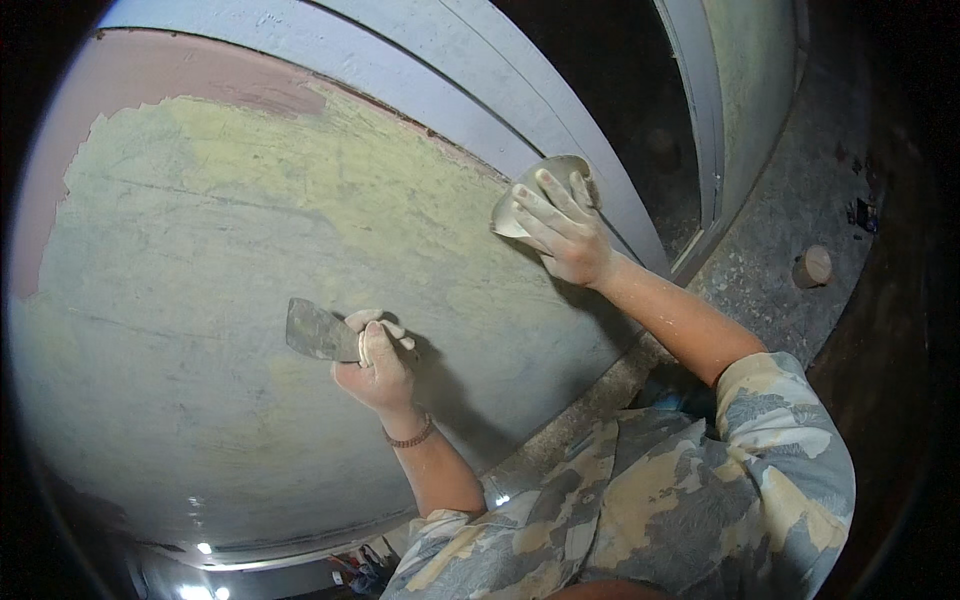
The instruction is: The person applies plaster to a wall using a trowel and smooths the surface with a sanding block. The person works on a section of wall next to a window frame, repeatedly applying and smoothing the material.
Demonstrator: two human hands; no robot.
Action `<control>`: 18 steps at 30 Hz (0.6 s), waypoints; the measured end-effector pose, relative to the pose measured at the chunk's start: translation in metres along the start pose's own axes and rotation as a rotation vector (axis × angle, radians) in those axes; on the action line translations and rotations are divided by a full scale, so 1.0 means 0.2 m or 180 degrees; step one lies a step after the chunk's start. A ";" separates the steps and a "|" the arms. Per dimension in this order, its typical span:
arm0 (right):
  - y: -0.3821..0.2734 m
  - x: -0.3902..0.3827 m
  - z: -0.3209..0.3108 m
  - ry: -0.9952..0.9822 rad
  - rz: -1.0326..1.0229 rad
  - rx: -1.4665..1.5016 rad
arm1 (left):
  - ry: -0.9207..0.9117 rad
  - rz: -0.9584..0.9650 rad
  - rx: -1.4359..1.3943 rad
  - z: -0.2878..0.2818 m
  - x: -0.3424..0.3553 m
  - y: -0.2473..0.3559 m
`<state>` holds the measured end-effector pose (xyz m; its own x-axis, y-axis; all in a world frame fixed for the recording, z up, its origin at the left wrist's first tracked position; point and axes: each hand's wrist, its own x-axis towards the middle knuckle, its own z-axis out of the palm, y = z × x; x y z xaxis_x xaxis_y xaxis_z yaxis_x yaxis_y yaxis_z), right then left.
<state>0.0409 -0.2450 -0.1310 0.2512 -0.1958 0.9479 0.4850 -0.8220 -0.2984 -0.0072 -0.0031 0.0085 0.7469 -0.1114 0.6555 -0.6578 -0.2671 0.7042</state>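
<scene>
Grip, right: my right hand (572,242) holds a pale, curved plate with rounded edge (508,218), fingers spread over its face; where the thumb lies, I cannot tell.
Grip, left: my left hand (380,368) is closed around a grey, metal-bladed putty knife (322,332).
Surface before me: patchy yellow and grey wall (200,250), pink at its upper left.
Upper border: smooth, pale lilac frame (420,62) along the wall.
Ground at right: speckled grey floor (765,240).
Clothing: camouflage shirt in grey, tan and white (680,480).
Plate's place: where wall and frame meet.
Knife's place: before the wall, blade toward left, well apart from the plate; whether it touches the wall, I cannot tell.
On the floor: small, pale, round container (815,266).
Around left wrist: dark reddish-brown bracelet (408,434).
</scene>
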 end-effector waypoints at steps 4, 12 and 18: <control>-0.01 0.10 0.00 -0.0006 -0.0179 0.0123 | 0.0063 -0.0083 0.0018 0.01 0.00 -0.01; 0.01 -0.10 0.02 -0.0112 -0.0020 0.0094 | 0.0005 0.0220 0.0196 0.02 0.03 0.00; -0.05 0.00 0.06 -0.0159 0.0038 -0.0010 | 0.0084 0.0061 0.0077 0.01 0.02 -0.03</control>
<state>0.0451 -0.2305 -0.1286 0.2986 -0.1787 0.9375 0.4791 -0.8215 -0.3091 0.0000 -0.0035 0.0056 0.7312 -0.0917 0.6760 -0.6693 -0.2882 0.6848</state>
